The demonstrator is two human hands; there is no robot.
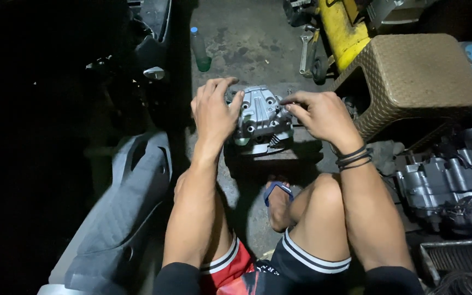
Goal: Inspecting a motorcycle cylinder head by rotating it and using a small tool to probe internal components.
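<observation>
while both hands (214, 112) (323, 114) grip a grey engine part (260, 114), stained concrete floor (247, 38) lies beneath.

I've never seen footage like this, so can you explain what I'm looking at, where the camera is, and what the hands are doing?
There is one picture, from a camera worn on a person's head, looking down at their own arms and knees. The person sits low over a concrete floor. Both bare hands rest on a grey metal engine part: the left hand grips its left side, and the right hand touches its right edge with the fingertips. Around them lie a woven brown stool, a plastic bottle, a grey seat and more engine parts.
</observation>
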